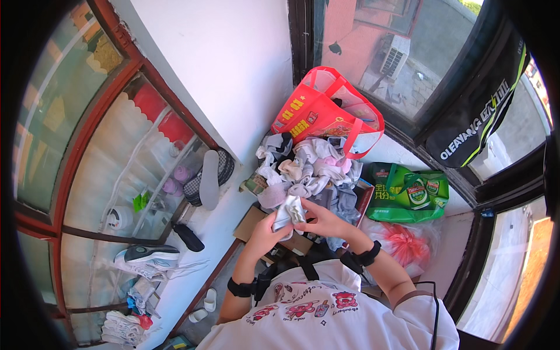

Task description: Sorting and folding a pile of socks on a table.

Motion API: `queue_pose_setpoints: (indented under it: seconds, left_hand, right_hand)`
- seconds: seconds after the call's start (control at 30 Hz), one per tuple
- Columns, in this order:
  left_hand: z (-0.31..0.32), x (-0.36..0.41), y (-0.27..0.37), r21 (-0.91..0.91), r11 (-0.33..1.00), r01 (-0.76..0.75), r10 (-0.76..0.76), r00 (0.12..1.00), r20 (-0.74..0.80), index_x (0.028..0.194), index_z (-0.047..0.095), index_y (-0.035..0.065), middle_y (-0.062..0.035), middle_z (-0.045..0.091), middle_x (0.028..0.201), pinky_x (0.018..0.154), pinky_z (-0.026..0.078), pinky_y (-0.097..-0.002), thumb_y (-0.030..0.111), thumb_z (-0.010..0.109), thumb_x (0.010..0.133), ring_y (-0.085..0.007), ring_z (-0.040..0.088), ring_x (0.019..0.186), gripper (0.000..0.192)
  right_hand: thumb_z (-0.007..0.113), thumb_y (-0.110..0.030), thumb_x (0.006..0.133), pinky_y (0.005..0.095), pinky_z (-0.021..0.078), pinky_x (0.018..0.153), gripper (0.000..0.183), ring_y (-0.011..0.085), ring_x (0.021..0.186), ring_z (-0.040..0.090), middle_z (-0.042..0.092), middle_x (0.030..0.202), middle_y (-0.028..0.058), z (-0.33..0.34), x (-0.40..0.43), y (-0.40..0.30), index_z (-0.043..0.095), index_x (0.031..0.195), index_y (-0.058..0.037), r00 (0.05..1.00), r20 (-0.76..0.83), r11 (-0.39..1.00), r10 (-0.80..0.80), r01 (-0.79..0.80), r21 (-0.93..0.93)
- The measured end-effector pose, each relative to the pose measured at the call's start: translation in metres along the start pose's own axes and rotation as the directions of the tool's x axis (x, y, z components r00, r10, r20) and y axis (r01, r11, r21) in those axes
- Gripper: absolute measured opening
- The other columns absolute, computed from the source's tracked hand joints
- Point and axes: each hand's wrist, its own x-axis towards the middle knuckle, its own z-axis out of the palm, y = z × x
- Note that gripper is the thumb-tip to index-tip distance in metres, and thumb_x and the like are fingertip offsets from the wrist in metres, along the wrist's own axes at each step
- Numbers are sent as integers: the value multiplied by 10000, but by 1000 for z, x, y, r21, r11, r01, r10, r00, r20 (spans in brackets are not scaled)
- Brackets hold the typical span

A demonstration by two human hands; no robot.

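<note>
Between my two hands is a small white cloth item (288, 213), bunched or folded, likely a sock. My left hand (267, 234) grips its left side, thumb across the lower edge. On the other side, my right hand (321, 218) pinches it with thumb and fingers. Just beyond lies a heap of socks (313, 164) in white, grey, pink and beige, piled on boxes. Behind the heap stands a red shopping bag (306, 111) with looped handles, its top gaping. Grey-blue cloth pieces (339, 201) hang at the heap's right side.
A green Tsingtao bag (409, 192) and a clear plastic bag with red plastic inside (404, 245) sit at the right. Along the left sill are an insole (209, 180), a checked slipper (192, 188), sneakers (151, 258) and a black pouch (189, 237). A black racket bag (474, 122) hangs by the window.
</note>
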Motion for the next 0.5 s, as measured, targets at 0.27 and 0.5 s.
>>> queue_pose_setpoints:
  seconds: [0.27,0.5]
  left_hand:
    - [-12,-6,-23,56,993,-108,109,994,-10,1089,516,13,-48,575,940,708,456,-248,65,605,797,-105,550,821,309]
    - [-43,-6,-42,-29,994,-109,93,938,-335,1051,531,12,-36,574,868,557,425,-206,-68,407,789,-73,496,626,300]
  right_hand:
    - [532,-90,815,263,464,697,324,100,758,568,607,880,41,2,-6,-1,530,1126,1,990,-76,992,120,-123,-36]
    - [494,-182,903,253,522,566,236,152,683,642,638,862,89,-16,-9,19,554,1043,-3,974,-86,934,208,-171,314]
